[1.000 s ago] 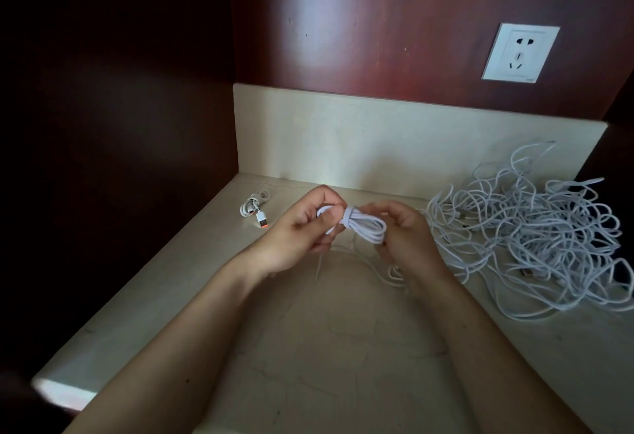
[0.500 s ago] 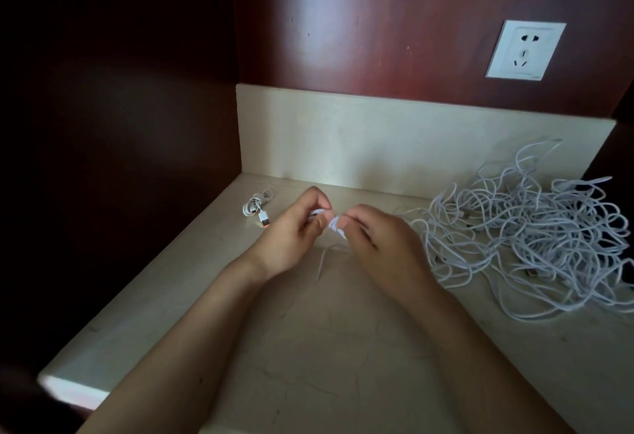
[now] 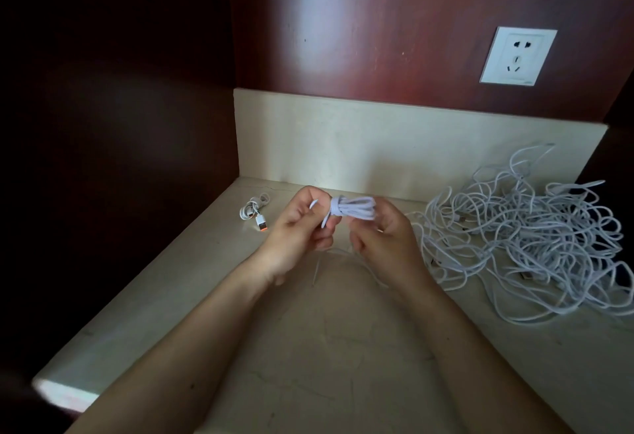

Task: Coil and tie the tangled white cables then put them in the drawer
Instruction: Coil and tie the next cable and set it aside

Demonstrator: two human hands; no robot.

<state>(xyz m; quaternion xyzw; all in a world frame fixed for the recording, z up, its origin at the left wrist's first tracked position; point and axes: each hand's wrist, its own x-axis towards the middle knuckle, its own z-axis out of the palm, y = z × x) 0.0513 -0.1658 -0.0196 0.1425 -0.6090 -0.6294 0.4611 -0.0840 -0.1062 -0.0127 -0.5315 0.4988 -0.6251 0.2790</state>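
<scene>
A small coil of white cable is held above the middle of the cream counter, with a few turns wrapped round its left end. My left hand pinches the loose cable end at that wrapped part. My right hand grips the coil's right end from below. A big tangle of white cables lies on the counter to the right, a strand trailing from it under my hands. A tied little cable bundle with an orange-tipped plug lies at the back left. No drawer is in view.
The cream stone counter has a low backsplash behind and dark wood walls at the left and back. A white wall socket sits on the back wall, upper right. The counter's front left edge is close.
Half a second ago my hands were close together and hid the coil; now they have drawn apart and the coil shows between them, its left end wrapped.
</scene>
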